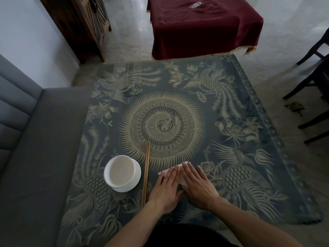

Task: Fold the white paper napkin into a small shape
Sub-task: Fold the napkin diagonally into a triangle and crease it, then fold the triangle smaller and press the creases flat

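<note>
A home, by the look of it a living or dining room. The hands rest on a table under a blue cloth [178, 107] printed with phoenixes. Left of the left hand [166, 188] lie chopsticks [146, 172] and a white bowl [122, 171] on a saucer. Farther left is a grey sofa [35, 139]; ahead, a table draped in maroon cloth [201, 27] and a wooden cabinet [80, 24]; to the right, dark chairs [315, 82].

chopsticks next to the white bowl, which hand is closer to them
Left. The left hand lies flat just right of the wooden chopsticks, on the white paper napkin; the right hand presses farther right.
</note>
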`<state>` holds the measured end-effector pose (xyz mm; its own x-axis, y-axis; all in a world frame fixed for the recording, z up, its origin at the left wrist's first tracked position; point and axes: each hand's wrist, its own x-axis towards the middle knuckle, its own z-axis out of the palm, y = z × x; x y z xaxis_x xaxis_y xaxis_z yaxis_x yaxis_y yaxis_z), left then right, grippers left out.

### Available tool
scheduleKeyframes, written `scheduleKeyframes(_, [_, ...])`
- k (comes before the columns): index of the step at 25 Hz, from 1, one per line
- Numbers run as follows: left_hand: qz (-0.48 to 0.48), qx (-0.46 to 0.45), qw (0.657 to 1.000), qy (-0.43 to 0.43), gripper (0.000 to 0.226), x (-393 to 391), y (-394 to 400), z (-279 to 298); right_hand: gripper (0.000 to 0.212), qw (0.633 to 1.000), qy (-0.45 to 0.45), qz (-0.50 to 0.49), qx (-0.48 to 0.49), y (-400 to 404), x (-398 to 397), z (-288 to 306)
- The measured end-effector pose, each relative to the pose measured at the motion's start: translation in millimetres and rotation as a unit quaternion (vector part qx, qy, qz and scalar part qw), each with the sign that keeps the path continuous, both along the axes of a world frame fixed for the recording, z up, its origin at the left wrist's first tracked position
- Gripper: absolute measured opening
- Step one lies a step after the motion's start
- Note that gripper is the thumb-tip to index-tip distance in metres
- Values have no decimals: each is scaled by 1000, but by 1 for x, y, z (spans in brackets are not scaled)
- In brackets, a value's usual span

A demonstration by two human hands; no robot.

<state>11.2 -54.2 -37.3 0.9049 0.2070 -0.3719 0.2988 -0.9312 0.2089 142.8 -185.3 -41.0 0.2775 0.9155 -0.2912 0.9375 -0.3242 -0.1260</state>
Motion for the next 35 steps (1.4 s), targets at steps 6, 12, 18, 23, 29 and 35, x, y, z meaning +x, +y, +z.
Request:
scheduleKeyframes(6, [-9, -4, 999, 51, 75, -1, 8, 0, 73, 1000, 22, -13, 13, -7, -6, -6])
scheduleKeyframes(12, [-16, 4, 999, 52, 77, -2, 8, -1, 72, 1000, -12, 24, 13, -68, -7, -4])
scheduleKeyframes(18, [-27, 7, 999, 44, 77, -4, 10, -4, 64, 999, -7, 52, 12, -86, -2, 6])
scheduleKeyframes(23, [-31, -3, 999, -2, 77, -4, 3, -9, 63, 999, 21, -43, 26, -22, 14, 21])
scheduleKeyframes(29, [-21, -18, 1000, -2, 80, -7, -1, -14, 72, 995, 37, 60, -75, 12, 36, 3])
scheduleKeyframes(35, [-54, 12, 998, 10, 77, -39, 1, -8, 78, 994, 45, 68, -72, 11, 37, -5])
